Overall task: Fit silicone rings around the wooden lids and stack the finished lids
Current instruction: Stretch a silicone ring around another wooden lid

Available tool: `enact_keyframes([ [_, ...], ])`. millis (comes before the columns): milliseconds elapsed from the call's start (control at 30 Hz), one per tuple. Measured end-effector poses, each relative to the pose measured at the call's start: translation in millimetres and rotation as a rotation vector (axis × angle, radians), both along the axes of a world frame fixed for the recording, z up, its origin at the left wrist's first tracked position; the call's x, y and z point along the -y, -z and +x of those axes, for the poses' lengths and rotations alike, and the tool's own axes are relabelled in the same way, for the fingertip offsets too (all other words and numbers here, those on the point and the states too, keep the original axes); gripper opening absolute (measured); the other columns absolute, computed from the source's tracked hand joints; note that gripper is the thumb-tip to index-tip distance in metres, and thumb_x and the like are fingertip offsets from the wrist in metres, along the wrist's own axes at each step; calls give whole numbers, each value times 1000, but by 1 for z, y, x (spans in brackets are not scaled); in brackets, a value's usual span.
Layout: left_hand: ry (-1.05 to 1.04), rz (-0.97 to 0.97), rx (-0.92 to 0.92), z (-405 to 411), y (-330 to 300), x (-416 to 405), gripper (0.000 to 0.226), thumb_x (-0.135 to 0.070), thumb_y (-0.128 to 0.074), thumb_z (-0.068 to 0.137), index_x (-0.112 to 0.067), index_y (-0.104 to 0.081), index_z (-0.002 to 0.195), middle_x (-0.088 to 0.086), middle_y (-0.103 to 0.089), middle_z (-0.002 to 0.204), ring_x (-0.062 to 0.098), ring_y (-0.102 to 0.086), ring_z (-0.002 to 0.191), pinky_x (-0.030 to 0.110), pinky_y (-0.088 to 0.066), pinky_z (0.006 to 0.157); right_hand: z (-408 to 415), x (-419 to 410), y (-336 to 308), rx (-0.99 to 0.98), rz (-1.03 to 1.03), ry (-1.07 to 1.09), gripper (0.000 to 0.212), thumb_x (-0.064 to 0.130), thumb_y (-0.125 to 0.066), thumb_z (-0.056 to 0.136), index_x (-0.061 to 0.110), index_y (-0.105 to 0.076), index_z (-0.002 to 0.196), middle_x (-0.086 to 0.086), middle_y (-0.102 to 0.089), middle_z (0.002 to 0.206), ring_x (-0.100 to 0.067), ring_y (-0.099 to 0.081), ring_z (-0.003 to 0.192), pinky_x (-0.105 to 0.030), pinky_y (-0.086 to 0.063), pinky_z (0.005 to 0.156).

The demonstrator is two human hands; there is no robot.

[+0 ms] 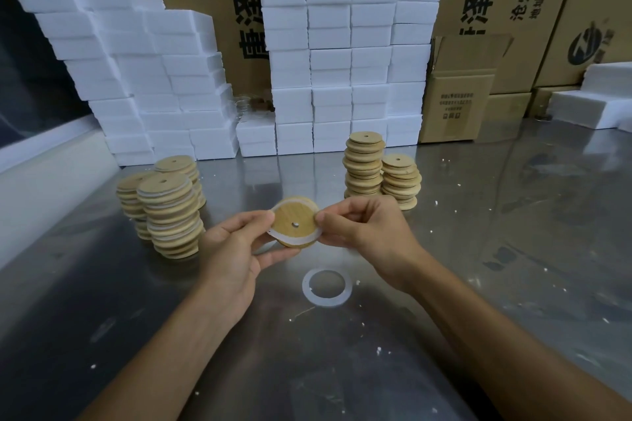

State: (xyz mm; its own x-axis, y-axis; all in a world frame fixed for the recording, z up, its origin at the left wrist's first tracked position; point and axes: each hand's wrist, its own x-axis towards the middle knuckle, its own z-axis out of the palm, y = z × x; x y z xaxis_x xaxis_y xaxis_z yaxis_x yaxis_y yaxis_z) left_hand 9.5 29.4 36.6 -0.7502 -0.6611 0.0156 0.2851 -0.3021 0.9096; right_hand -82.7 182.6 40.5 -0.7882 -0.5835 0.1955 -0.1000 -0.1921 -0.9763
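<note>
A round wooden lid (293, 219) with a small centre hole is held above the metal table. A white silicone ring (301, 240) is stretched partly around its rim. My left hand (236, 249) grips the lid's left edge between thumb and fingers. My right hand (362, 225) pinches the ring and lid at the right edge. A loose silicone ring (327, 287) lies flat on the table below my hands. Stacks of lids with white rings (171, 212) stand at the left. Stacks of bare wooden lids (364, 164) stand at the right.
White foam blocks (328, 55) are piled high along the back, in front of cardboard boxes (455, 92). More foam (595, 102) lies at the far right. The shiny steel table (478, 249) is speckled with white crumbs.
</note>
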Motion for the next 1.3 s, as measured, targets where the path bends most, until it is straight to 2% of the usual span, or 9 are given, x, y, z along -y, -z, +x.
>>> enact_keyframes([
  [167, 73, 84, -67, 0, 2, 0, 15, 3, -58, 88, -3, -60, 74, 13, -70, 74, 29, -71, 78, 40, -58, 56, 6, 1, -4, 13, 19, 1, 5, 7, -71, 89, 2, -71, 87, -17, -76, 84, -31, -75, 80, -38, -63, 67],
  [300, 122, 22, -82, -1, 6, 1, 19, 4, -53, 92, -5, -58, 76, 14, -70, 80, 31, -72, 81, 42, -58, 60, 7, 2, -2, -26, -5, 15, 5, 3, -71, 88, 0, -70, 85, -22, -74, 83, -28, -72, 74, -38, -63, 72],
  [433, 69, -342, 17, 3, 8, 5, 21, 9, -53, 91, -9, -62, 85, 9, -71, 89, 27, -72, 83, 42, -59, 61, 3, 3, 4, -207, 68, 91, 3, 3, -72, 87, 2, -71, 85, -15, -75, 79, -22, -73, 67, -33, -63, 66],
  [533, 18, -627, 14, 5, 6, 5, 18, 6, -60, 89, -12, -64, 87, 1, -71, 87, 16, -71, 80, 34, -60, 60, 0, 3, 8, -466, 176, 162, 1, 8, -73, 86, 7, -74, 86, -1, -75, 76, -11, -73, 68, -31, -62, 69],
  [667, -24, -930, -13, 5, 4, 5, 16, -1, -69, 84, -16, -66, 86, 3, -71, 86, 20, -70, 78, 29, -59, 64, 1, 3, 11, -688, 217, 153, 6, 10, -71, 85, 11, -75, 89, 6, -75, 82, -2, -72, 75, -22, -60, 71],
  [833, -67, -859, -38, 3, 4, 9, 27, 2, -72, 81, -24, -68, 78, 1, -72, 83, 22, -71, 78, 39, -60, 65, 3, 7, 12, -605, 151, 214, 5, 13, -74, 84, 11, -75, 88, 5, -76, 81, -4, -73, 76, -29, -62, 72],
  [1000, -51, -716, -62, 4, 2, 10, 32, 1, -72, 80, -31, -71, 76, 0, -74, 84, 21, -72, 81, 32, -58, 60, 3, 7, 9, -511, 143, 170, 12, 17, -76, 86, 6, -75, 90, 0, -77, 84, -11, -74, 76, -37, -62, 74],
  [1167, -33, -709, -65, 7, -1, 11, 26, 4, -71, 79, -22, -69, 78, -1, -75, 84, 21, -73, 81, 38, -61, 65, 1, 2, 3, -357, 147, 81, 4, 7, -76, 86, 3, -73, 86, -11, -77, 85, -25, -75, 81, -46, -61, 82],
  [1300, -6, -591, -87, 6, -1, 10, 19, 5, -69, 79, -14, -68, 81, 1, -76, 84, 20, -74, 80, 32, -59, 57, 1, 0, 0, -339, 135, 67, 10, 5, -76, 84, -2, -74, 90, -13, -77, 87, -27, -75, 83, -44, -61, 84],
])
